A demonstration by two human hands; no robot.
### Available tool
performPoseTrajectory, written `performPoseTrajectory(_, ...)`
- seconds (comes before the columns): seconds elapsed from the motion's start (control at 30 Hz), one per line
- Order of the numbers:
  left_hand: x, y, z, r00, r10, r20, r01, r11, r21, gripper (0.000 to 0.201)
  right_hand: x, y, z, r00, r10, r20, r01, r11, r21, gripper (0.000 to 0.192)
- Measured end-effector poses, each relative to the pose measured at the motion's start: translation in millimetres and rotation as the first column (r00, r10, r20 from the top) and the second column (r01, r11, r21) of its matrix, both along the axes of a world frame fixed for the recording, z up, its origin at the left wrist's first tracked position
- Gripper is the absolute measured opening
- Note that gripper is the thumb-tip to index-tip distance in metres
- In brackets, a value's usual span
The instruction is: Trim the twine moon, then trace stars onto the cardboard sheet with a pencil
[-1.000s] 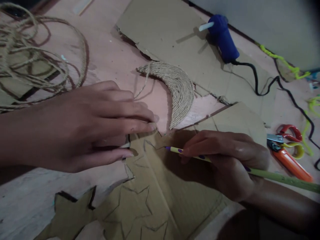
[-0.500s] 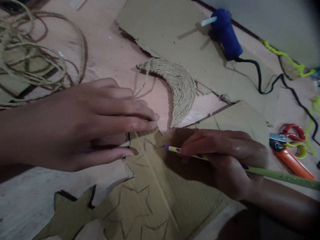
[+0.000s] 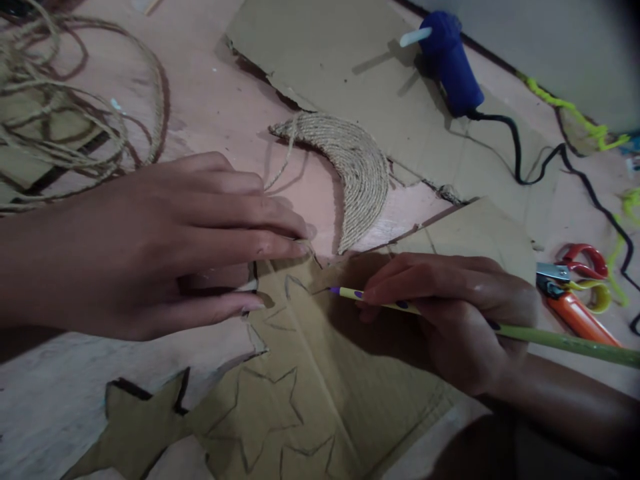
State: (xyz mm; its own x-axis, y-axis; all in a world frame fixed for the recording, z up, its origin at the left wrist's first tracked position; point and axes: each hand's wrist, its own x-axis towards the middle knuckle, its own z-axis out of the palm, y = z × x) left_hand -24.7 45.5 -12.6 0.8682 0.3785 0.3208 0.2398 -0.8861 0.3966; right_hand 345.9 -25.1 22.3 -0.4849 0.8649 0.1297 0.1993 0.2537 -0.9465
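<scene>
My right hand (image 3: 445,313) is closed round a slim yellow-green pencil (image 3: 560,343) with purple spots. The pencil's purple-ringed tip points left and meets a short line on the brown cardboard (image 3: 365,393). Beside that tip, part of a star outline is drawn. Whole and partial star outlines (image 3: 265,413) show lower on the same sheet. My left hand (image 3: 215,240) lies with its fingers stretched out, the fingertips at the cardboard's upper left edge. Just above the fingertips rests a crescent (image 3: 363,177) covered in rows of twine, a loose strand hanging from its upper tip.
A coil of jute twine (image 3: 155,93) lies at upper left. A cut cardboard star (image 3: 137,427) is at lower left. A blue glue gun (image 3: 453,70) with a black cord (image 3: 517,153) sits on cardboard at upper right. Scissors (image 3: 583,267) and an orange-handled tool (image 3: 580,317) lie at right.
The pencil tip has shifted slightly to the right along the cardboard, with a short line trailing behind it. My left hand keeps its place; the whole view has drifted a little.
</scene>
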Motion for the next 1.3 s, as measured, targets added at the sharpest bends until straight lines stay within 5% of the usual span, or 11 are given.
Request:
performPoseTrajectory(0.27, -2, 1, -0.3, 1.000, 0.005, -0.015, -0.005, 1.000, 0.023, 0.043, -2, 0, -0.7, 0.994, -0.089, -0.060, 0.085, 0.994, -0.061, 0.038)
performPoseTrajectory(1.3, 1, 2, -2.6, 1.000, 0.002, -0.024, -0.001, 0.999, 0.048, 0.049, 6, 1, -5.6, 1.000, 0.023, -0.010, -0.023, 1.000, -0.001, 0.045)
